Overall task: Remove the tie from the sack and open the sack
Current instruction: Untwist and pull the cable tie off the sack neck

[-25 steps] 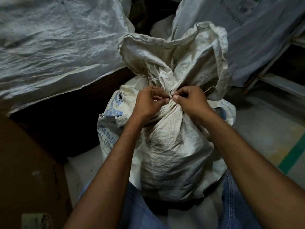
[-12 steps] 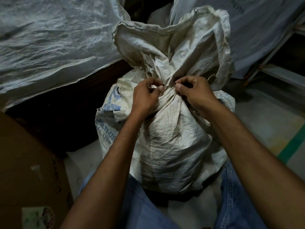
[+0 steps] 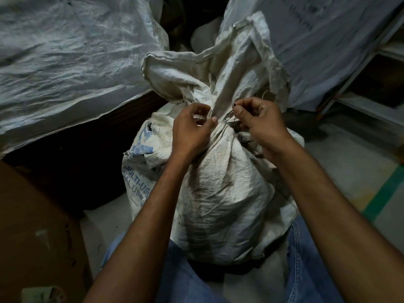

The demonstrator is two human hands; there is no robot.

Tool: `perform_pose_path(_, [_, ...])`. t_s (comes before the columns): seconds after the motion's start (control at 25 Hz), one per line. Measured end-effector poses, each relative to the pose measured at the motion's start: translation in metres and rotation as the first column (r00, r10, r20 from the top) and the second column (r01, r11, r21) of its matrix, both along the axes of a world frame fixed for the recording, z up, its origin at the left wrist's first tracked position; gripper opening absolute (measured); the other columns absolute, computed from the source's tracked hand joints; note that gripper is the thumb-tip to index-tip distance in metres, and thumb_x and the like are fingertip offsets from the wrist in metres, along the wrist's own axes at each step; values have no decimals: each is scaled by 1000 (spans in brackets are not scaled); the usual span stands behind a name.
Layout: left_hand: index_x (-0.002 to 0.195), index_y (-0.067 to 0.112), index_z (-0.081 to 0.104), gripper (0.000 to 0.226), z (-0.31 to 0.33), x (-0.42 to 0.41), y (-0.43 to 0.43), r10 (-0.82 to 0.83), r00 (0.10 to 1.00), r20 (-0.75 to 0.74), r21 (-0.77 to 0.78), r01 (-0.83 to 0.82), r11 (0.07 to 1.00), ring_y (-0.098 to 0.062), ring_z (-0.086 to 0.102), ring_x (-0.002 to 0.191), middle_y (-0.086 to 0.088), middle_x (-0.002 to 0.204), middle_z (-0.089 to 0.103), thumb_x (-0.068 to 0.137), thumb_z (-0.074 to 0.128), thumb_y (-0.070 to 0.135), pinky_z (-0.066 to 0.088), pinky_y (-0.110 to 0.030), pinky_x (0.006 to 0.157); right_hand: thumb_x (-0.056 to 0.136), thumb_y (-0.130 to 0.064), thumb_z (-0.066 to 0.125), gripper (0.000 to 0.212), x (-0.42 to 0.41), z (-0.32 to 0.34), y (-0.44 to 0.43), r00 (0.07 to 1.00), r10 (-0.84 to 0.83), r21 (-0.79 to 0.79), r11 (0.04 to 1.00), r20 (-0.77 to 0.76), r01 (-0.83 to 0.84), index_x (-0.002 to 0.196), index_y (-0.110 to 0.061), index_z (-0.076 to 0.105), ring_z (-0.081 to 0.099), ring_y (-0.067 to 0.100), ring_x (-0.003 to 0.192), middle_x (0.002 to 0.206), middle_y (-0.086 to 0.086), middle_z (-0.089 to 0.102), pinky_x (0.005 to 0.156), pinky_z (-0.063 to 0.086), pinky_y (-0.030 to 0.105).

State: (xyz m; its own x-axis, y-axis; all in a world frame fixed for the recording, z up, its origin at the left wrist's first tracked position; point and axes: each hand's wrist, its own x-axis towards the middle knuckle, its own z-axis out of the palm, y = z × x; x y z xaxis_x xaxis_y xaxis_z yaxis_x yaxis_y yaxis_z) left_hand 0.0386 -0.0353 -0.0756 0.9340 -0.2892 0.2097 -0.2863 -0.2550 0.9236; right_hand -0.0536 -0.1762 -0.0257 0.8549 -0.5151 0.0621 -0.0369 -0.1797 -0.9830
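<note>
A dirty white woven sack [image 3: 218, 193] with blue print stands upright between my knees. Its neck is bunched and bound by a thin dark tie [image 3: 229, 120], and the loose top flares open above. My left hand [image 3: 192, 130] rests on the left side of the neck, thumb and fingers curled on the gathered cloth. At the right side of the neck, my right hand [image 3: 260, 121] pinches a strand of the tie between thumb and forefinger. The knot itself is mostly hidden by the folds.
Large pale sacks lean at the back left [image 3: 65, 62] and back right [image 3: 328, 40]. A brown cardboard box [image 3: 32, 226] stands at the near left. On the right is grey floor with a green stripe [image 3: 384, 197] and a low metal shelf frame [image 3: 371, 106].
Both hands have drawn slightly apart at the neck. My right hand has lifted a little with a strand of the tie pinched in it; the sack's top flap has shifted.
</note>
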Motion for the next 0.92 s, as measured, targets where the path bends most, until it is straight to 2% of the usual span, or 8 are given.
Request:
perform_pose_path(0.12, [113,24,72,33,11,2,0,-10,999,47,3,10,1000,-6,69,93,9,106,73,83,80,34,61,-34,83,99,-10,65,6,2,15,-2,1000,5,-4,1000,27,-5,101,-14,70,62,8,83,89,0,69,74,54,25])
perform_pose_path(0.24, [114,26,73,29,27,5,1,28,995,95,54,-33,998,-2,68,92,11,107,74,87,78,35,57,-26,78,99,-12,65,7,5,36,2,997,6,-140,990,71,4,102,-12,71,65,5,88,96,1,72,80,56,22])
perform_pose_path(0.36, [112,26,75,26,35,8,2,118,985,130,159,-138,978,-5,68,88,9,106,76,88,76,35,56,-30,80,99,-13,65,7,10,59,5,986,-26,-231,971,165,64,101,-13,71,63,-4,79,91,-6,71,72,53,17])
perform_pose_path(0.48, [114,28,74,28,40,9,2,142,978,155,148,-166,975,-5,69,84,10,105,76,87,77,36,59,-37,82,99,-13,64,6,16,68,6,983,-10,-252,966,184,57,97,-17,68,62,-3,75,88,-6,70,67,50,18])
perform_pose_path(0.6, [134,33,62,52,46,7,-3,45,986,161,125,-65,990,-3,68,81,11,119,71,88,71,54,58,-34,79,103,-13,59,10,25,66,12,990,76,-155,986,117,-57,96,-20,64,70,8,83,89,-2,74,71,54,25])
perform_pose_path(0.72, [146,39,51,71,42,7,-11,-52,977,205,265,-4,964,-15,64,107,7,131,63,82,65,68,53,-34,88,103,-9,57,10,32,66,14,988,88,-127,989,124,-72,98,-16,63,70,4,77,85,1,73,65,54,23])
perform_pose_path(0.76, [146,38,51,72,39,8,-12,-39,973,226,284,-28,959,-17,62,112,6,132,62,82,67,65,51,-33,89,103,-8,57,9,31,67,14,988,71,-111,992,139,-56,99,-14,63,69,0,74,83,0,73,62,52,18])
perform_pose_path(0.92, [126,31,65,45,28,17,-10,120,949,290,272,-202,941,-21,68,96,4,113,70,86,68,53,54,-38,76,103,-5,57,7,18,61,7,983,26,2,1000,179,-27,100,-10,61,67,2,68,79,-2,71,56,48,14])
